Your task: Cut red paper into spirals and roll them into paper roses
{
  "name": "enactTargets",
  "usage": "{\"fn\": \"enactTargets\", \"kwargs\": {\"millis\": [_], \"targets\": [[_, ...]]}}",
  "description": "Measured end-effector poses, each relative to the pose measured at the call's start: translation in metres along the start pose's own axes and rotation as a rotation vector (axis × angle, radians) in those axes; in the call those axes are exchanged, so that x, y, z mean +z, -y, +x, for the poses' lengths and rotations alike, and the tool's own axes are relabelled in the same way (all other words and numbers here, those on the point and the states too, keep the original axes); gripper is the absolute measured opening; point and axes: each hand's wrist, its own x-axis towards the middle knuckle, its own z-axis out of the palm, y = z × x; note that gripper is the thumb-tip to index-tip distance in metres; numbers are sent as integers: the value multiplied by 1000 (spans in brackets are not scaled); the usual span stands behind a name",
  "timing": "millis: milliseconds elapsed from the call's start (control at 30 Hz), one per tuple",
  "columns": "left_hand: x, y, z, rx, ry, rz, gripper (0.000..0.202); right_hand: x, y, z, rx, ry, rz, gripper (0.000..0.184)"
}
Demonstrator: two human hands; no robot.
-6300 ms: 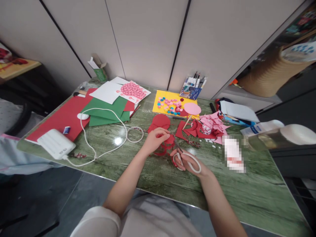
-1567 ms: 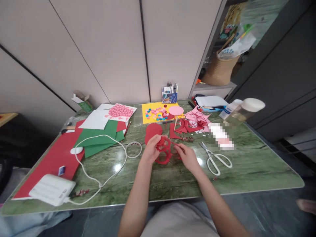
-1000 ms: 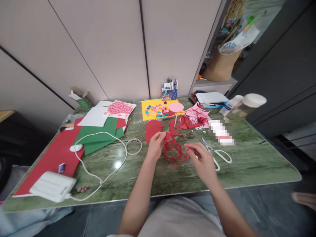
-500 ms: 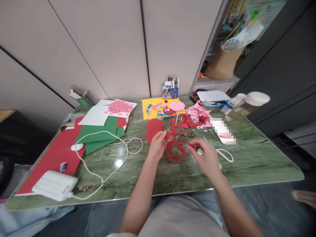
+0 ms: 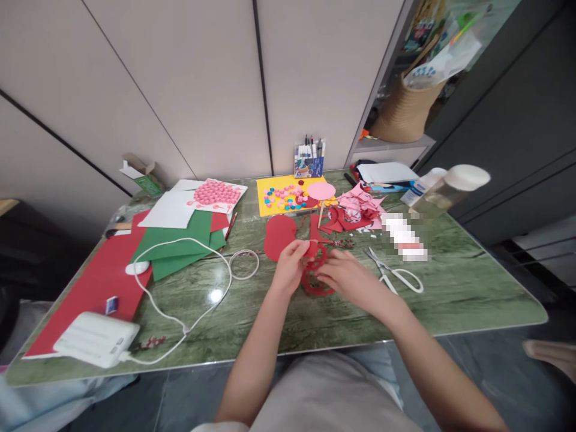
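Between the thumb and fingers of my left hand [image 5: 289,267] is a small red paper piece [image 5: 311,248]. My right hand [image 5: 351,279] is just right of it, its bent fingertips closed at a curled red paper strip [image 5: 322,255]; the exact grip is partly hidden. Under both hands a red paper ring [image 5: 317,292] lies on the green table, partly covered by my right fingers. Beyond my left hand is a larger rounded red paper shape [image 5: 279,236]. White-handled scissors [image 5: 387,268] lie spread to the right of my right hand.
Pink and red paper scraps [image 5: 360,207] lie behind, near a yellow sheet [image 5: 265,207] with colored beads. At left are green sheets [image 5: 180,240], a white cable [image 5: 198,241] and a power bank [image 5: 96,337]. A lidded bottle [image 5: 450,187] stands back right.
My right hand has moved left with the red strip, from beside the scissors to over the ring, leaving the scissors in view. My left hand stays almost in place.
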Motion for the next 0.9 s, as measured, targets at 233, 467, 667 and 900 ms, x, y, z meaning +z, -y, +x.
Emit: {"fn": "enactTargets", "kwargs": {"millis": [233,467,667,900], "targets": [[-6,-1,4,22,-74,-76,15,5,-8,-26,221,-473,236,18],[-4,-6,2,-105,-100,-180,17,51,-28,-61,495,-495,390,32],[-3,-8,2,-175,-66,-247,16,70,-7,-50,425,-300,693,39],[-6,-9,2,-199,-78,-236,16,70,-6,-45,527,-166,696,23]]}}
